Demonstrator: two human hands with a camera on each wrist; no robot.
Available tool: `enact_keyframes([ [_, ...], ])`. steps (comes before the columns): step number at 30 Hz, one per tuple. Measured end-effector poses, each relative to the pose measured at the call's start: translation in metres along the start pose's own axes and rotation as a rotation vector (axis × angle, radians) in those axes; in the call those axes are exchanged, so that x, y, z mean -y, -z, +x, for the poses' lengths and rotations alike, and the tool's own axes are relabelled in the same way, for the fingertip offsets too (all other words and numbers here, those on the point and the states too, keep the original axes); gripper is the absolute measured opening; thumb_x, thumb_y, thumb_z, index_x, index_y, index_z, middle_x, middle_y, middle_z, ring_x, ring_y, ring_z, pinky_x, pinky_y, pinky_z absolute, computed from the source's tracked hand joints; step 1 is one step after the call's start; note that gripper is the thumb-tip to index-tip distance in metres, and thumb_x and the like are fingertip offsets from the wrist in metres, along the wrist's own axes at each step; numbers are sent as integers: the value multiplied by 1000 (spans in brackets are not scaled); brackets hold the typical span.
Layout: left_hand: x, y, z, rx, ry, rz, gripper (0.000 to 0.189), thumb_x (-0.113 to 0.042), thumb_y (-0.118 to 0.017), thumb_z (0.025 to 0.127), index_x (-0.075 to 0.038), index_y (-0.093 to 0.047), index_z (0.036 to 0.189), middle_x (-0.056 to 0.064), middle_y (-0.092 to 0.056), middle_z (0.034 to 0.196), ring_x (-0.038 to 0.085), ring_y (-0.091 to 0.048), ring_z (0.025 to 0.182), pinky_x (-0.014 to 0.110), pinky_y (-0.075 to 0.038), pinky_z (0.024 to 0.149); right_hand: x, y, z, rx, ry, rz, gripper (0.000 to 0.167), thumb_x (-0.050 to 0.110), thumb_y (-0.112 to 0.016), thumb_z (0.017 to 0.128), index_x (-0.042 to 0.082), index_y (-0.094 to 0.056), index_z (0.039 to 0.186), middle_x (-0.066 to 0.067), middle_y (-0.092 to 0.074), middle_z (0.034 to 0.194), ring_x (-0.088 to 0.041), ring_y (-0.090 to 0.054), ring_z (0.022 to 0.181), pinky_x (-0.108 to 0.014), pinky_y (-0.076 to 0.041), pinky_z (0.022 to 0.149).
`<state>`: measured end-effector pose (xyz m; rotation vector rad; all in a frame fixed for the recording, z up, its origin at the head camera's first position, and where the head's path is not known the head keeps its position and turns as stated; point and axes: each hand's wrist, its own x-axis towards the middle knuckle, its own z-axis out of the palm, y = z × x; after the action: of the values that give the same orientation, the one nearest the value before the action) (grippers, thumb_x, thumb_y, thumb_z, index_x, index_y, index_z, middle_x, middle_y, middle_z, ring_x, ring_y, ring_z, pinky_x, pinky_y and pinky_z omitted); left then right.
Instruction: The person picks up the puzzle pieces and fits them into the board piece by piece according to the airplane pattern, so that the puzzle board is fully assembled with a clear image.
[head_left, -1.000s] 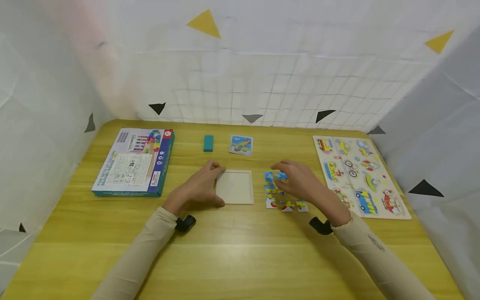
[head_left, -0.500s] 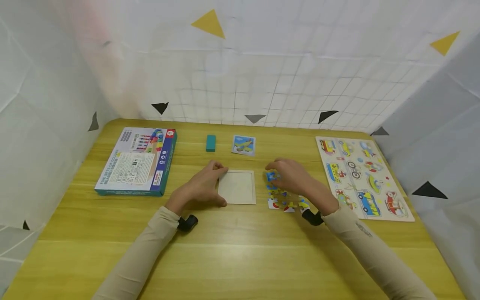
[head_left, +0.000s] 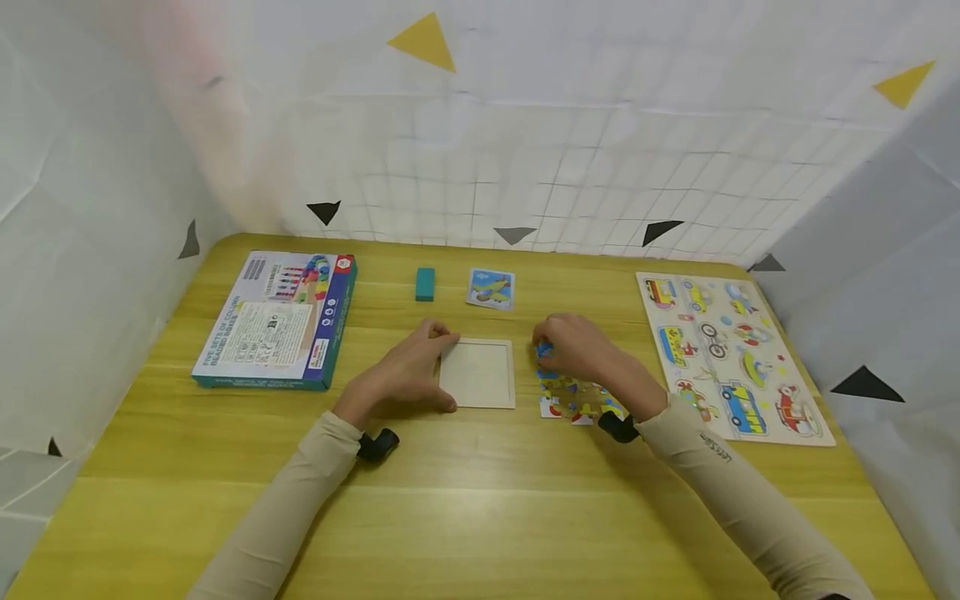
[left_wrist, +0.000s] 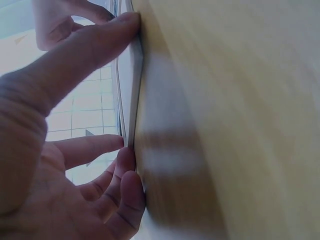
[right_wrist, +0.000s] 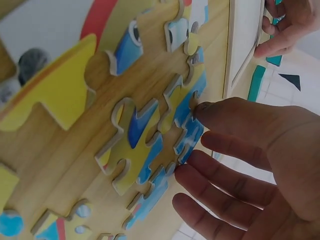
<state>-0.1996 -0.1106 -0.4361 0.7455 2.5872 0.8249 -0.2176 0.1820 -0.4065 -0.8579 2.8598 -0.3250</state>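
A square, pale wooden puzzle tray (head_left: 480, 375) lies flat in the middle of the table. My left hand (head_left: 401, 371) holds its left side, thumb at the near corner and forefinger at the far one. To the tray's right are several loose jigsaw pieces (head_left: 553, 402) in blue, yellow, red and white, partly hidden under my right hand (head_left: 581, 346). In the right wrist view, my right thumb and fingers close around the edges of a blue puzzle piece (right_wrist: 189, 136) at the far-left corner of the group. That piece lies at table level.
Behind the tray lie a picture card (head_left: 491, 289) of a yellow plane and a teal block (head_left: 425, 284). A flat toy box (head_left: 273, 321) is at the left. At the right lies a wooden board (head_left: 720, 358) with vehicle pictures, close to my right forearm.
My right hand has shifted left over the pieces, and its fingers have drawn in toward the thumb at the blue corner piece. The left hand keeps its hold on the tray.
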Motion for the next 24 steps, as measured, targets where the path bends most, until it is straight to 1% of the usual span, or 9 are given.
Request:
enact_keyframes([
  [4,-1,-1,-1,8,1,4,109,-38,-94,65,-6,-39,153,10,-33,147,24,-46,121,40,-40,105,0,-3,2,-9,8,8,17,9,-78,81,3,-76,97,-8,-71,93,-20,-61,79,-39,-51,71],
  [8,-1,-1,-2,15,2,-2,109,-38,-94,65,-6,-39,153,10,-33,147,23,-46,121,39,-40,106,-2,-7,3,-11,3,27,21,11,-78,80,2,-75,99,-9,-70,94,-21,-64,82,-39,-53,73],
  [13,-2,-2,-1,8,1,3,108,-39,-94,65,-6,-39,153,11,-33,148,24,-46,120,40,-40,106,1,-6,4,-42,5,32,25,13,-78,78,1,-73,100,-10,-67,92,-22,-61,80,-40,-52,71],
  [19,0,-2,0,-9,22,2,110,-40,-95,64,-6,-39,152,12,-33,147,26,-48,120,41,-41,106,13,-2,9,-66,3,30,22,17,-77,81,4,-71,97,-8,-64,91,-21,-59,80,-39,-52,72],
  [24,1,-1,1,-23,24,5,110,-40,-95,64,-6,-38,152,13,-33,147,27,-51,117,42,-43,103,24,1,14,-77,29,55,19,16,-79,82,4,-71,93,-6,-63,89,-20,-60,80,-37,-52,73],
])
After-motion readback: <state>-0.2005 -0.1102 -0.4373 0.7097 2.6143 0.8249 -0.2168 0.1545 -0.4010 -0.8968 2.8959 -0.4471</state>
